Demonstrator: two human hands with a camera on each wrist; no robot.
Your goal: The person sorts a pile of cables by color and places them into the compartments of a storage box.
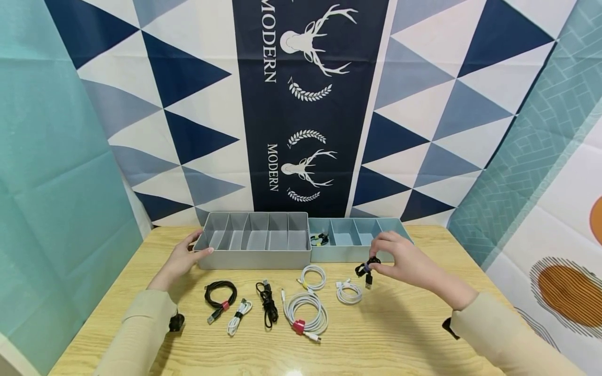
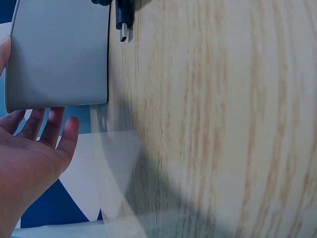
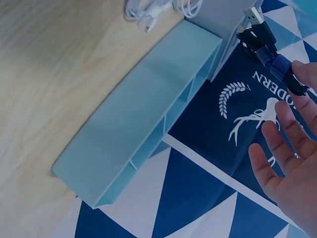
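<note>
2 hands well apart: left hand grips grey box, left of frame centre, likely steadying it; right hand pinches black cable, right of centre, plug dangling, blue tie bundling it

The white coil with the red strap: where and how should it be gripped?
Likely best pinched at the red strap, from above on the near side: it gathers the loops of the white coil, lying flat on the table.
</note>
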